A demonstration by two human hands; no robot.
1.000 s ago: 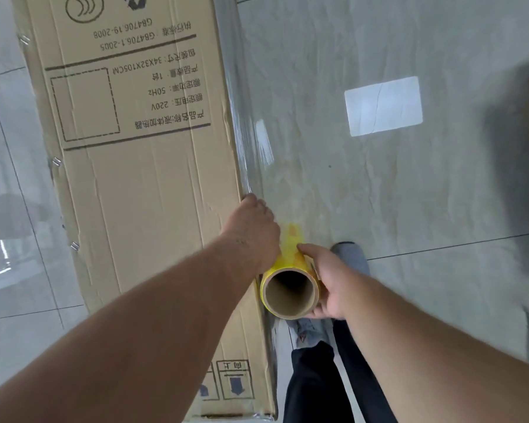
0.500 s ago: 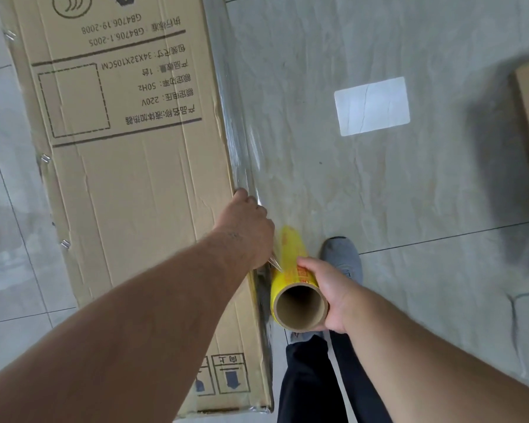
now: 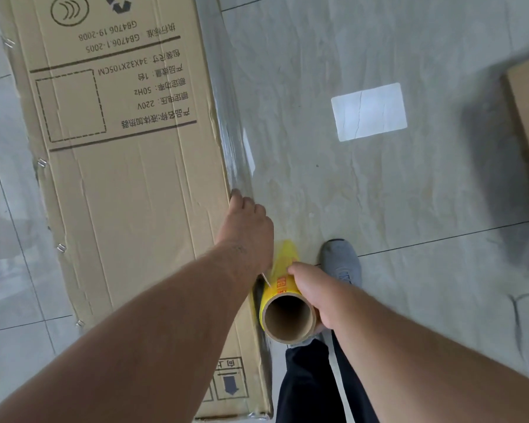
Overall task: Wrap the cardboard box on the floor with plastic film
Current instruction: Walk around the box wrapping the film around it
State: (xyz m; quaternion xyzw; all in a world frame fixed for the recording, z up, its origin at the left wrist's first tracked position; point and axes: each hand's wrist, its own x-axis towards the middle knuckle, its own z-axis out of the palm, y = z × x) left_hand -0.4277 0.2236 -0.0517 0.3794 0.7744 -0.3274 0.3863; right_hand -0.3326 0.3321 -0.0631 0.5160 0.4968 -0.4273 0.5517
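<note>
Two hands: both are set at the right-hand long edge of the cardboard box.
Box position: laid flat on the tiled floor, its long axis running away from the viewer.
Left hand: laid at the box's edge with fingers extended; whether film is pinched cannot be told.
Right hand: curled round the yellow film roll, just beside the box's near right edge.
Film: seen stretched along that edge, ahead of the left hand.
Roll axis: roughly parallel to the box's length.
Nearer hand: the left, judged the one to press film down while the roll is drawn onward.
</note>
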